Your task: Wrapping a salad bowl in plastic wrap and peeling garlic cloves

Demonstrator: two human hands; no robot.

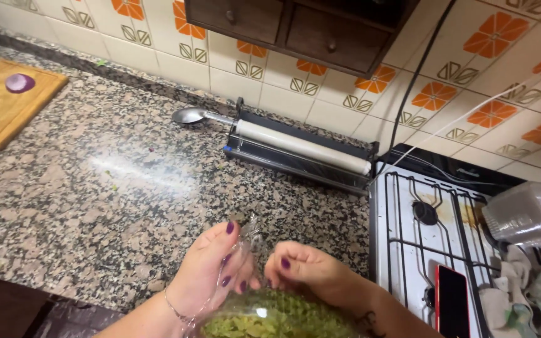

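Here the clear bag of green food sits at the near counter edge, directly below both hands, its twisted neck pinched between left hand and right hand, seemingly equally close.

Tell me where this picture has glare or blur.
Head view: a pale streak of glare lies on the granite counter; a bright spot glints on the clear bag of green food between the left hand and right hand; the plastic container at the right edge looks smeared.
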